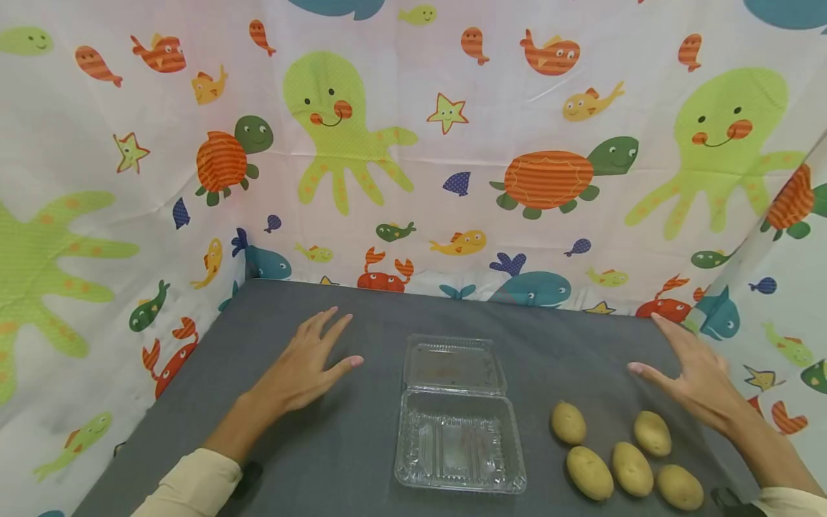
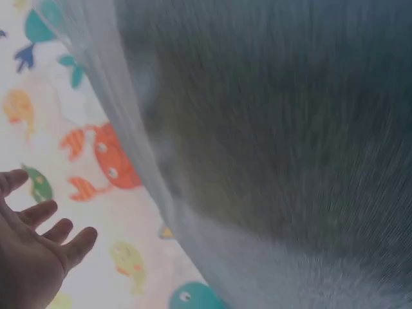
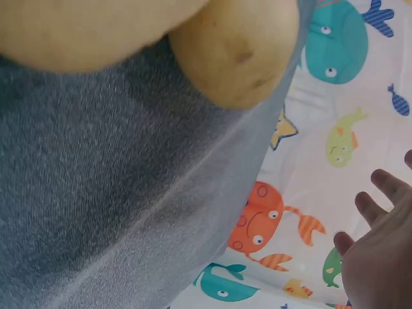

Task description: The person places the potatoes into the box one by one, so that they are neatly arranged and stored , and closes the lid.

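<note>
A clear plastic clamshell container (image 1: pixel 457 480) lies on the grey table with its lid (image 1: pixel 455 366) folded back, away from the viewer. Several potatoes (image 1: pixel 589 472) are grouped to its right. My left hand (image 1: pixel 309 366) hovers left of the container, fingers spread, holding nothing. Above and behind the potatoes is my right hand (image 1: pixel 701 377), its thumb held apart from straight fingers and touching nothing. In the right wrist view, two potatoes (image 3: pixel 238 51) show large at the top, near the camera, while the fingers are spread at the right edge.
The grey cloth-covered table (image 1: pixel 362 445) meets a white curtain (image 1: pixel 413 172) printed with sea animals along its back and sides. Dark bands sit at both wrists beside pale sleeves (image 1: pixel 194 485).
</note>
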`<control>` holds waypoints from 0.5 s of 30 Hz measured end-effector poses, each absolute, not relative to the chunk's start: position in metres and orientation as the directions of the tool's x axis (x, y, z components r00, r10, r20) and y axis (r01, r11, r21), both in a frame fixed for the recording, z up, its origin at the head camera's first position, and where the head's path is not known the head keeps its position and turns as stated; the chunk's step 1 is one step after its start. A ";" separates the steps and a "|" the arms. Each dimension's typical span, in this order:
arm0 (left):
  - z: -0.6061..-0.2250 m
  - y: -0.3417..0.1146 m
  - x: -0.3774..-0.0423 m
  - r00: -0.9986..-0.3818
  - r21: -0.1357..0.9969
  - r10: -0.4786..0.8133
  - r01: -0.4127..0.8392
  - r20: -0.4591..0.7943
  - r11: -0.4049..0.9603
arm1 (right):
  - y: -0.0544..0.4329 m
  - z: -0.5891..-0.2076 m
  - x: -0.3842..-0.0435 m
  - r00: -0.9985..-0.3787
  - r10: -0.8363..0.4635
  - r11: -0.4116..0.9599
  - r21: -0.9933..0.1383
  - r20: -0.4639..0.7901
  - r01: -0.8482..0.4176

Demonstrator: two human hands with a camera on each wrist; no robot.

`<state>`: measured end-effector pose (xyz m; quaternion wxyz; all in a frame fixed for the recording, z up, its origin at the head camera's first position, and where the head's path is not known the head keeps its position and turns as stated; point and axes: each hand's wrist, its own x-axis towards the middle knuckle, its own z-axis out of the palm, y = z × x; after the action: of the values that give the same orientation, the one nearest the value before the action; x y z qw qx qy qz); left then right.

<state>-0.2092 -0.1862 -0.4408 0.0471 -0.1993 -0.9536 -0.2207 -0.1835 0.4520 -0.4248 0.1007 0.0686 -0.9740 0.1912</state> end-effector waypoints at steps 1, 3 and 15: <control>-0.439 -0.184 -0.204 -0.913 0.409 0.364 0.407 0.182 0.817 | 0.451 -0.424 -0.182 -0.971 -0.095 0.913 -0.369 0.221 -0.174; -0.437 -0.181 -0.194 -0.910 0.421 0.369 0.415 0.190 0.807 | 0.448 -0.422 -0.179 -0.970 -0.097 0.904 -0.388 0.223 -0.179; -0.430 -0.157 -0.141 -0.960 0.703 0.277 0.214 0.024 0.678 | 0.439 -0.422 -0.160 -0.990 -0.082 0.903 -0.412 0.119 -0.124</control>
<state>-0.1407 -0.1566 -0.4296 -0.0421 -0.1342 -0.9150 -0.3781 -0.1605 0.4390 -0.4216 0.0493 0.0530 -0.9741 0.2141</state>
